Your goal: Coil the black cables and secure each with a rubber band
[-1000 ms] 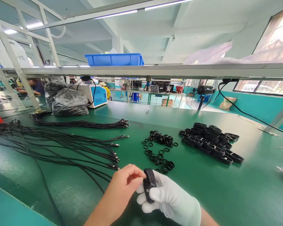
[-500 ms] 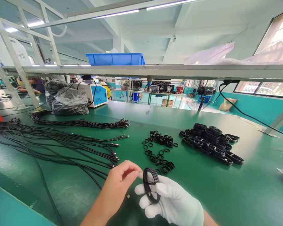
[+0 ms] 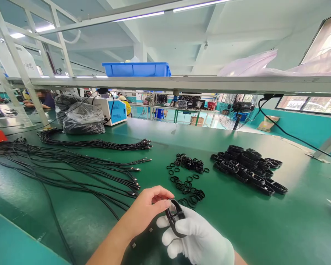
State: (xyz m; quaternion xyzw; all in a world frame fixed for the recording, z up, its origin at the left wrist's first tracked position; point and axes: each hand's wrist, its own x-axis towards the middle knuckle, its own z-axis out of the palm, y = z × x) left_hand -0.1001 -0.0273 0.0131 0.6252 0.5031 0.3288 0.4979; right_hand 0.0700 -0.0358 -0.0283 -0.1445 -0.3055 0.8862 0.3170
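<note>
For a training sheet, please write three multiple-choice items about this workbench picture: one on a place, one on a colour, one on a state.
1. Where does the pile of finished cable coils lie?
A. right of the small black rings
B. on the upper shelf
C. inside the blue bin

2. What colour is the glove on the right hand?
A. blue
B. white
C. black

3. The cable coil in hand is
A. lying flat on the table
B. hanging from the shelf
C. held by both hands

Answers: 1 A, the pile sits right of the rings on the green table. 2 B, the glove is white. 3 C, the bare left hand pinches its top and the gloved one grasps it.
</note>
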